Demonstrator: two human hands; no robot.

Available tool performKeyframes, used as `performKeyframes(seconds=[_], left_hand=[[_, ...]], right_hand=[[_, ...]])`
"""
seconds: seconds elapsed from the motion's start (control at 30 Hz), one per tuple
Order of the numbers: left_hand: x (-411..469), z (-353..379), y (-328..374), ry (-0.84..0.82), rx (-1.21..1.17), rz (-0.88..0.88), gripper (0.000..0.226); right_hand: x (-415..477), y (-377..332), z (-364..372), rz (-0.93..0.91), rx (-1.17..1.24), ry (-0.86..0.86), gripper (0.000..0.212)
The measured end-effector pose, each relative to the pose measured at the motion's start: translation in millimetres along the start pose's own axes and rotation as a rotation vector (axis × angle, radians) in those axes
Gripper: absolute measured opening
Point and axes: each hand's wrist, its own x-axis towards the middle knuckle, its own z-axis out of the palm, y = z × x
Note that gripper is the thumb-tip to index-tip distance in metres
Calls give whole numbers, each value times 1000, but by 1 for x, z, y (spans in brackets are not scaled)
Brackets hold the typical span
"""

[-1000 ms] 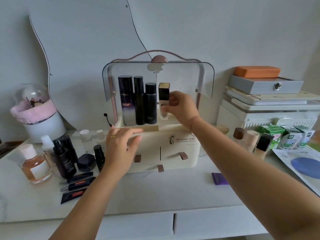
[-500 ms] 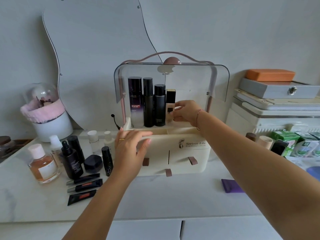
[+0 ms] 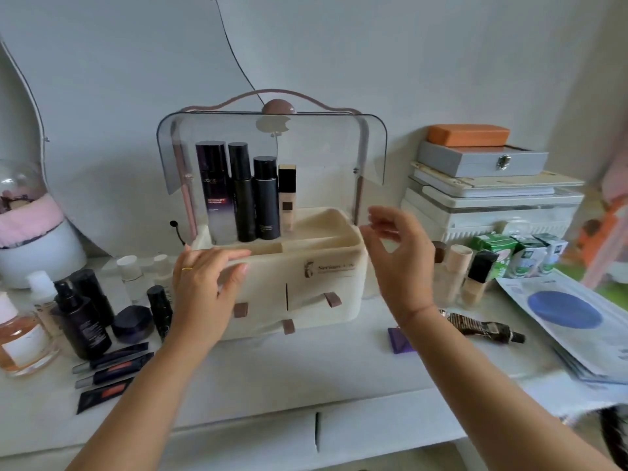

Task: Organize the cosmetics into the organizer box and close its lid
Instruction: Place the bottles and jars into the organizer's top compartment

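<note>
Blurred lettering (image 3: pixel 334 267) on organizer box (image 3: pixel 272 283)

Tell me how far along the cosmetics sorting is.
Done: four bottles stand in the organizer box. In hand: nothing; left hand rests on its front, right hand hovers empty. Left: tubes and foundation bottles on the table, lid open.

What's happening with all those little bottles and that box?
A person is tidying makeup into a cream plastic organizer box whose clear curved lid is up. The left hand rests on the box's front top edge; the right hand hovers beside it, holding nothing. Four tall bottles stand inside at the back. More bottles and tubes, like a black spray bottle, wait on the white table.
</note>
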Motion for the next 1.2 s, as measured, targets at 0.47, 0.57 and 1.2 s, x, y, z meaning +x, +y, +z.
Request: performKeyframes(seconds=[0.47, 0.57, 1.2], left_hand=[[0, -2, 8, -8, -13, -22, 41], [0, -2, 9, -16, -16, -24, 41], [0, -1, 5, -17, -6, -28, 37]], right_hand=[[5, 129, -82, 268, -691, 138, 43], [9, 135, -80, 247, -735, 94, 38], [-9, 109, -81, 203, -394, 98, 42]])
